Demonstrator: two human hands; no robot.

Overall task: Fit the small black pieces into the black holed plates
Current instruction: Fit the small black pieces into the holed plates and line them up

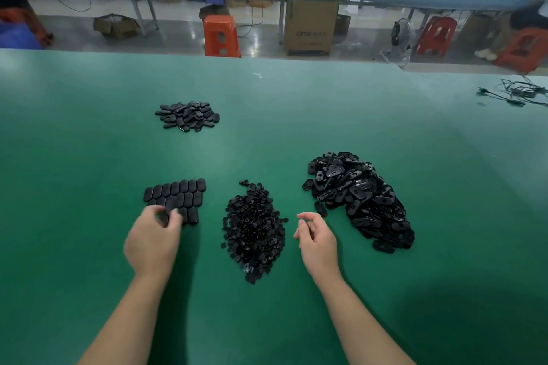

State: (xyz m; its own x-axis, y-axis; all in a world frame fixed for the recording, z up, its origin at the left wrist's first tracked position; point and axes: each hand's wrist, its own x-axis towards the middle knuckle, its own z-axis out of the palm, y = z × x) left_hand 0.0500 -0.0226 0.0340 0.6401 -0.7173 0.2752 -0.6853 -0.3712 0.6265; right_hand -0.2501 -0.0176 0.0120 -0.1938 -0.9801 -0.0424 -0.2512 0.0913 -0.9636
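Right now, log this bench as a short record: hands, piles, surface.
left hand: over the near edge of the laid-out plates, fingers curled on a dark piece, blurred
right hand: loosely curled, holding nothing visible
small pieces pile: between the hands
loose plates heap: right
far pile: far left
surface: green table

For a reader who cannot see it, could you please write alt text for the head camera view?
A person's left hand places a black plate at the near edge of neatly laid rows of plates on a green table, while the right hand hovers, holding nothing. Between the hands lies a pile of small black pieces; a large heap of loose plates sits right, a smaller pile farther back.
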